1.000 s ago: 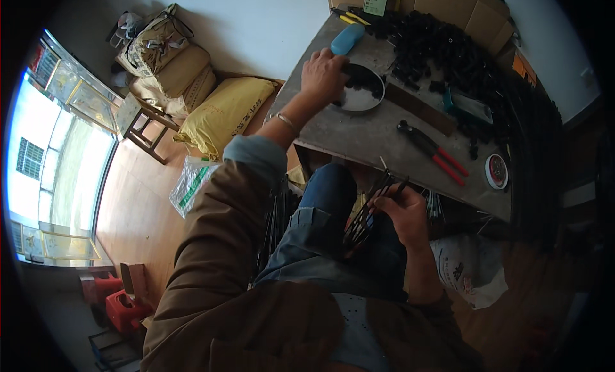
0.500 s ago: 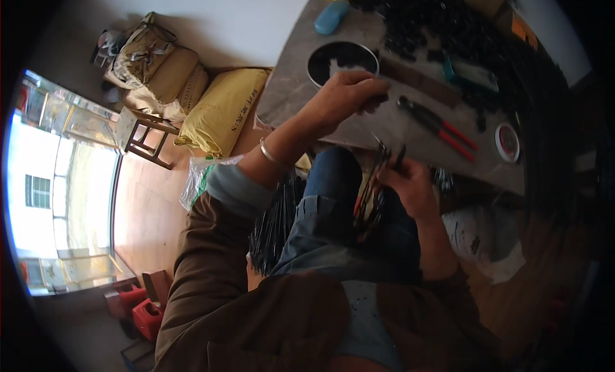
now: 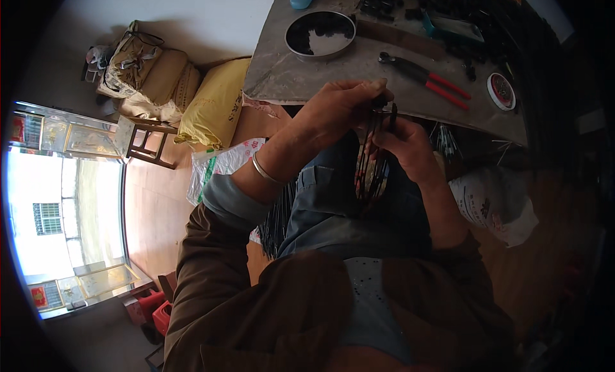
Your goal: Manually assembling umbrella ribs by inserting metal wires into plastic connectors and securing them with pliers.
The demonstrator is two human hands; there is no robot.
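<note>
My left hand (image 3: pixel 343 106) has its fingers pinched on a small black piece at the top of a bundle of thin dark wires (image 3: pixel 371 160). My right hand (image 3: pixel 403 144) grips that bundle just below, with the strands hanging down over my lap. Both hands meet in front of the grey table's near edge (image 3: pixel 282 90). A round metal dish (image 3: pixel 320 33) holding small black pieces sits on the table beyond my left hand. A wrist bangle (image 3: pixel 262 170) shows on my left forearm.
Red-handled pliers (image 3: pixel 426 77) and a roll of tape (image 3: pixel 501 90) lie on the table, with a heap of black parts (image 3: pixel 448 13) at its far side. On the floor to the left are yellow sacks (image 3: pixel 214 103), a wooden stool (image 3: pixel 150 144) and plastic bags (image 3: pixel 218 170); a white bag (image 3: pixel 496 202) sits at right.
My left hand has come back from the metal dish on the table to the top of the wire bundle in my right hand. The view has tilted down.
</note>
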